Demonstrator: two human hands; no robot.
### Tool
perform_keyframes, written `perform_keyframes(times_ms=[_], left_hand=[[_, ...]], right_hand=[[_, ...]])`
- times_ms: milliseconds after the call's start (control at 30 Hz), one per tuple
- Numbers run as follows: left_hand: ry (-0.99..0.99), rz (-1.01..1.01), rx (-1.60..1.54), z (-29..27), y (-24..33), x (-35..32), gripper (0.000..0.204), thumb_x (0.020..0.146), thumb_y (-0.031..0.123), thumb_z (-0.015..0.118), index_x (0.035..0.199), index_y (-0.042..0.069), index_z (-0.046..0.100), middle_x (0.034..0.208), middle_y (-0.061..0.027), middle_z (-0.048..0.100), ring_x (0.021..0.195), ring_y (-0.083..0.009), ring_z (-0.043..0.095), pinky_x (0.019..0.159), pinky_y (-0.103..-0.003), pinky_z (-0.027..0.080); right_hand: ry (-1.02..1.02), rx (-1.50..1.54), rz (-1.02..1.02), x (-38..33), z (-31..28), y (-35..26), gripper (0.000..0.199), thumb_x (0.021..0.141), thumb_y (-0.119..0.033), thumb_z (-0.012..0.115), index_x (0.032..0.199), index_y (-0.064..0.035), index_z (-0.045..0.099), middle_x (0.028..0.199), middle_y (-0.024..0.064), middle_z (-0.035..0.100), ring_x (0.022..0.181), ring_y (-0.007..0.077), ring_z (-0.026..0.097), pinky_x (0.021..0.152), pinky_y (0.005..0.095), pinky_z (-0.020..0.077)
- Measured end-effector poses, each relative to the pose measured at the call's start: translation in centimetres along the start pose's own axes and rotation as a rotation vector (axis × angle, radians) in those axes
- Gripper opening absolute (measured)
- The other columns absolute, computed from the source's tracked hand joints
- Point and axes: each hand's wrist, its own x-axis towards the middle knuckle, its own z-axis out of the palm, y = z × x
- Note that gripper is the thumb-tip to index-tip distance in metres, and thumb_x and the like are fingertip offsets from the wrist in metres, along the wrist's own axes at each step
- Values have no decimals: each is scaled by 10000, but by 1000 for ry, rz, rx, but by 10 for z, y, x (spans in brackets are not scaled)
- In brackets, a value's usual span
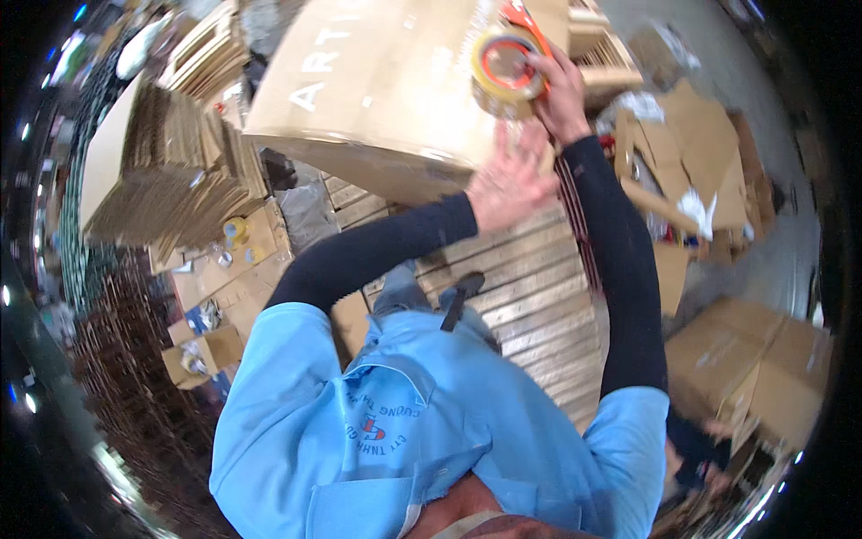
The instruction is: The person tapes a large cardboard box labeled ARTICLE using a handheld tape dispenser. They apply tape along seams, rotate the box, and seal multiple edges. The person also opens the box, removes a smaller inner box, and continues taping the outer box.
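A large brown cardboard box (pixel 377 99) with white print stands in front of me, its near edge facing my body. My right hand (pixel 564 94) is closed around an orange tape dispenser (pixel 530 25) carrying a roll of clear yellowish tape (pixel 485 83), over the box's right end. Just below it, my left hand (pixel 514 182) lies on the box's near right edge with its fingers stretched forward, a little blurred. The two hands are close together but apart. Where the tape's loose end runs cannot be made out.
Flat cardboard sheets (pixel 148 171) are stacked at the left. A slatted wooden pallet (pixel 539 296) lies below the box. At left, an open small carton (pixel 205 355) holds tape rolls. Torn cardboard (pixel 696 148) and a big carton (pixel 745 359) are at right, near another person's dark sleeve (pixel 691 454).
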Motion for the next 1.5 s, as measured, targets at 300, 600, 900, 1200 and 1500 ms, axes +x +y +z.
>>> perform_keyframes(times_ms=[300, 600, 900, 1200, 1500], left_hand=[[129, -102, -31, 26, 16, 5, 244, 773, 335, 638, 828, 103, 692, 1428, -334, 487, 1416, -447, 396, 1184, -629, 246], [477, -312, -95, -99, -182, -112, 135, 822, 178, 677, 888, 61, 684, 1430, -256, 516, 1263, -421, 509, 1100, -531, 379], [385, -962, -1746, -22, -342, -238, 673, 1054, 562, 387, 1467, 40, 489, 1396, -91, 595, 1293, -183, 542, 1082, -322, 421], [306, -899, -1933, -58, -307, -233, 655, 1047, 437, 454, 1552, 37, 335, 1512, -131, 471, 1342, -209, 507, 1133, -338, 390], [187, -881, -1506, 13, -95, -207, 947, 1000, 441, 557, 1581, -53, -4, 1662, -222, -163, 1548, -332, -128, 1254, -439, 71]], right_hand=[[-3, -77, 95, 5, -5, -6, 454, 918, -46, 588, 1359, 56, 546, 1149, 92, 665, 903, 155, 669, 826, 300, 568], [399, -142, -131, -6, -16, -2, 333, 925, -75, 597, 1248, 5, 592, 1109, 83, 666, 942, 177, 668, 846, 323, 558], [494, -234, -173, -20, -12, -5, 323, 937, -97, 599, 1246, -8, 580, 1055, 85, 677, 875, 176, 682, 800, 325, 571], [526, -308, -176, -17, -20, -13, 310, 935, -127, 584, 1212, 12, 586, 1032, 112, 685, 858, 200, 703, 771, 351, 582], [596, -368, -152, 1, -203, -91, 430, 962, -232, 582, 1326, -5, 556, 1232, 140, 654, 1074, 246, 669, 921, 403, 563]])
